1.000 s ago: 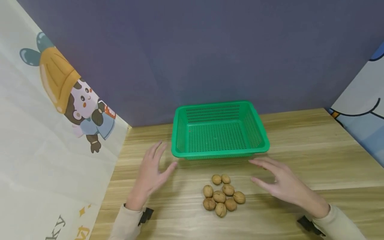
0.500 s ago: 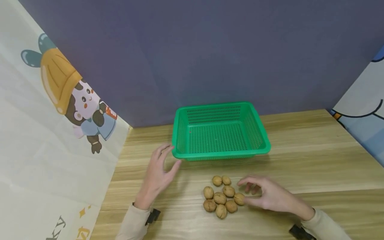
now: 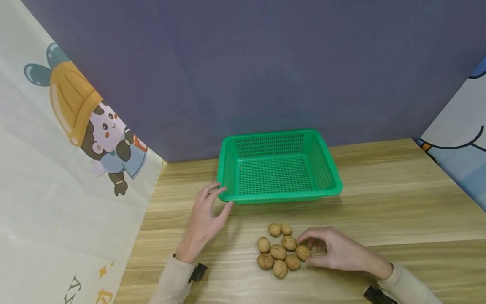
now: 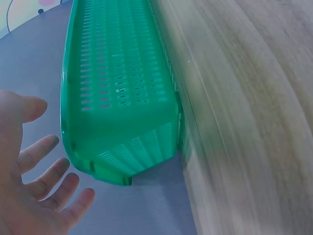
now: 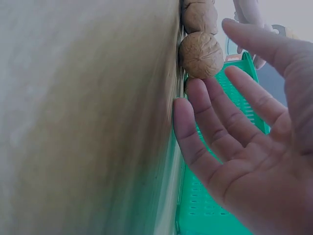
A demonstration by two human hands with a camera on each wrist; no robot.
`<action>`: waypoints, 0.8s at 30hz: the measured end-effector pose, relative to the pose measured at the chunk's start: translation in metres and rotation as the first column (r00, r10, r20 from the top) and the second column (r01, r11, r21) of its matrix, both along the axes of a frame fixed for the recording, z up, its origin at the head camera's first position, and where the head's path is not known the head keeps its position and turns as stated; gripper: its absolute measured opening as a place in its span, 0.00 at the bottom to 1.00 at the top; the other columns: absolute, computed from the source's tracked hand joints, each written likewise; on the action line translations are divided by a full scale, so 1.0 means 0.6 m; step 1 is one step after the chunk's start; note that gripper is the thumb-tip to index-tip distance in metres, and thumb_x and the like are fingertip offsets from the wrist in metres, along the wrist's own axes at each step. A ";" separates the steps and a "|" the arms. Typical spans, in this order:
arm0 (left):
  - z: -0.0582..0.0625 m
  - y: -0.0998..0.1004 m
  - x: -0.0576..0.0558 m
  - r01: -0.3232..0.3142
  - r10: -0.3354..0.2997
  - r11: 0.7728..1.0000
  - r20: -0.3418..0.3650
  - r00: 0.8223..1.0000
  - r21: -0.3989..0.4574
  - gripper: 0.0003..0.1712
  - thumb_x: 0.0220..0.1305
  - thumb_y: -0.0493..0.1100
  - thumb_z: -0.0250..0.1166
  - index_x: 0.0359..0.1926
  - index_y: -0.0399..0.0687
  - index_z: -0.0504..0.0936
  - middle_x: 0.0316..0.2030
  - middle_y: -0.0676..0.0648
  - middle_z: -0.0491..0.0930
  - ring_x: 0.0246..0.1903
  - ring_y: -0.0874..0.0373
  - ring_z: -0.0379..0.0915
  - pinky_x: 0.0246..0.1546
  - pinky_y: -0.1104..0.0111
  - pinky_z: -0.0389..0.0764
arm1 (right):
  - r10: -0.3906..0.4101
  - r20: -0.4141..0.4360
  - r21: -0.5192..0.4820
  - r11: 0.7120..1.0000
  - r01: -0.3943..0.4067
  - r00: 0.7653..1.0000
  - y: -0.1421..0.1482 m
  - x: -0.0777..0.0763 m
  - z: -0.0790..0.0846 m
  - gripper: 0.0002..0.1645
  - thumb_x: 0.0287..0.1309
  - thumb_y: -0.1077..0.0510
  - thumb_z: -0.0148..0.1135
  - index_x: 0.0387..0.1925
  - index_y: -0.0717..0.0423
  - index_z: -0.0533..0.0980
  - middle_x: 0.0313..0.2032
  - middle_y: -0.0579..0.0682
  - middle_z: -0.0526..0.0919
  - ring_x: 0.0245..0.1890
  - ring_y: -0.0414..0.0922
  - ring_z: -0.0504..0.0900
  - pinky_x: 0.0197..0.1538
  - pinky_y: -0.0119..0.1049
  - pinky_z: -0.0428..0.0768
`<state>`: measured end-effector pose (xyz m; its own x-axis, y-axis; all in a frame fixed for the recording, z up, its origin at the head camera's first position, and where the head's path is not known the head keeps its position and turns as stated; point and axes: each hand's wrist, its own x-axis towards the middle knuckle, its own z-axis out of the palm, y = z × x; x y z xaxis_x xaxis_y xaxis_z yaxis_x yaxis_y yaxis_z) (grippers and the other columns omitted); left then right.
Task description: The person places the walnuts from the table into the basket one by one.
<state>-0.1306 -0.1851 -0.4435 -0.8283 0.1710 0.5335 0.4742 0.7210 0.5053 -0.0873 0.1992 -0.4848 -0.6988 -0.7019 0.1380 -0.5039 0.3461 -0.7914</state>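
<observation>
Several brown walnuts (image 3: 278,252) lie in a loose cluster on the wooden table. Beside the cluster's right edge is my right hand (image 3: 336,251), thumb and fingers spread on either side of the rightmost walnut (image 3: 303,253). The right wrist view shows that walnut (image 5: 200,55) with fingertips right at it and the thumb apart from it. A green plastic basket (image 3: 281,197) stands behind the walnuts, nothing inside it. My left hand (image 3: 205,221) is at the basket's front left corner, its fingers loosely bent; in the left wrist view they hang just off the rim (image 4: 66,98).
The wooden table (image 3: 391,198) runs up to a dark blue-grey wall (image 3: 265,63) close behind the basket. A white panel with a cartoon figure (image 3: 106,126) borders the left side, and another printed panel (image 3: 455,122) the right.
My right hand has moved left and toward me, from beside the basket's front right corner to the rightmost walnut. My left hand has moved slightly right, up to the basket's corner.
</observation>
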 end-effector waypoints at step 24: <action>-0.013 0.009 -0.009 -0.003 0.000 0.997 -0.045 0.999 -0.078 0.14 0.66 0.42 0.76 0.49 0.42 0.90 0.51 0.43 0.86 0.59 0.43 0.77 0.65 0.48 0.78 | 0.008 0.040 0.096 0.995 -0.012 0.999 -0.002 -0.005 0.005 0.19 0.64 0.52 0.77 0.54 0.49 0.84 0.44 0.37 0.87 0.38 0.30 0.81 0.36 0.29 0.82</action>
<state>-0.1359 -0.1799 -0.4512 -0.8040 0.2125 0.5554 0.4942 0.7582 0.4253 -0.0904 0.1978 -0.4819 -0.6951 -0.7177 0.0421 -0.4769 0.4165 -0.7740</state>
